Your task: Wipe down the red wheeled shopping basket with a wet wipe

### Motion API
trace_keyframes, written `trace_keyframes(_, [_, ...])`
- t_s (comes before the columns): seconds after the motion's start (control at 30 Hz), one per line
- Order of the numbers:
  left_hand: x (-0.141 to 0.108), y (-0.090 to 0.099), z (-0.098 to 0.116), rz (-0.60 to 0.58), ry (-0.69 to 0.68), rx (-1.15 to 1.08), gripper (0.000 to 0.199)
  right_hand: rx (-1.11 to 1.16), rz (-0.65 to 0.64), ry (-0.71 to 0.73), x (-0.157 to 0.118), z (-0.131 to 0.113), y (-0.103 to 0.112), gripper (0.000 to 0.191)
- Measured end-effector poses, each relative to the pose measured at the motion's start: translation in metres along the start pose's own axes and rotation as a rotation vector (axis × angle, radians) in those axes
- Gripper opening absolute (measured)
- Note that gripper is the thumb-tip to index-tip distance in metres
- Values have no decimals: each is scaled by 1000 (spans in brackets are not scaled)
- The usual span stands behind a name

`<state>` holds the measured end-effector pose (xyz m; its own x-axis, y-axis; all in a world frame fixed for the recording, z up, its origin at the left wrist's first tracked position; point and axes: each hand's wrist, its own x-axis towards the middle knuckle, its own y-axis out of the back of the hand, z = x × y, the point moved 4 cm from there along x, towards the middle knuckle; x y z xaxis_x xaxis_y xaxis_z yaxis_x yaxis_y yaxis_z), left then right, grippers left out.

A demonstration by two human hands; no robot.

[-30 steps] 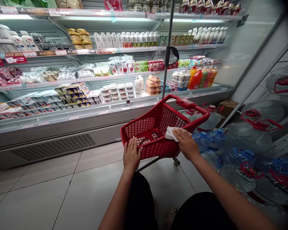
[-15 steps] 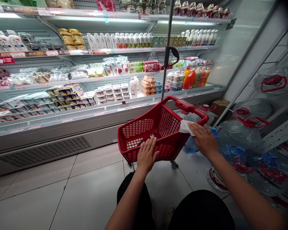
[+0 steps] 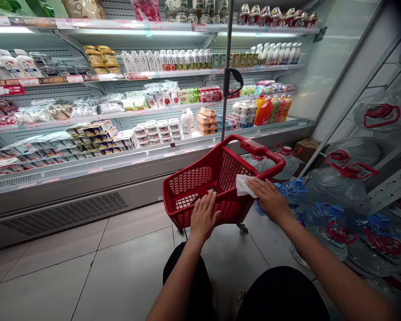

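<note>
In front of me stands a small red shopping cart (image 3: 187,178) with a perforated basket and a tall grey pole (image 3: 225,89) rising from it. My left hand (image 3: 203,214) lies flat on the near rim of the basket, fingers stretched out over the edge. My right hand (image 3: 269,196) presses a folded white wipe (image 3: 244,185) against the cart's near side, close to the handle end. The wipe sticks out past the fingertips; part of it is hidden under the hand. Red plastic forms the looped handle (image 3: 267,154) above.
An open refrigerated display (image 3: 147,165) with several shelves of dairy and drinks runs behind the cart. Large water bottles (image 3: 350,156) with red and blue caps crowd the right side. Grey floor tiles (image 3: 127,272) lie to the left, and my knees are below.
My right hand has slid the wipe leftward and slightly down along the cart's side, away from the handle. The cart's handle and pole have shifted slightly left. My left hand stays on the rim.
</note>
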<state>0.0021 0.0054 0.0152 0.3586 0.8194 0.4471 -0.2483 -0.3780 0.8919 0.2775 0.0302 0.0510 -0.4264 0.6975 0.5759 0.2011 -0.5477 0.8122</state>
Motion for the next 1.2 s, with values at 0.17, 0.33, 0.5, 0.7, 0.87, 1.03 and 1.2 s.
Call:
trace_keyframes(0.17, [4,-2,4,18,4,1,67,-48,93,-195,4,65,9,67])
trace_keyframes(0.33, [8,-9,16,33,11,-3,68,28,66,-157,15,15,-22,68])
trace_keyframes(0.5, [13,-11,19,8,-45,12,70,142,-25,35,24,-58,-47,77])
trace_keyframes(0.7, [-1,5,-11,-24,-35,30,71,51,-30,9,31,-2,-39,73])
trace_keyframes(0.87, [-34,18,-57,-29,107,93,66,53,17,-97,40,33,-47,67])
trace_keyframes(1.03, [-48,18,-74,10,221,131,67,177,21,-100,49,-25,-76,71])
trace_keyframes(1.2, [-40,10,-54,55,260,123,75,333,1,-1,52,-108,-93,78])
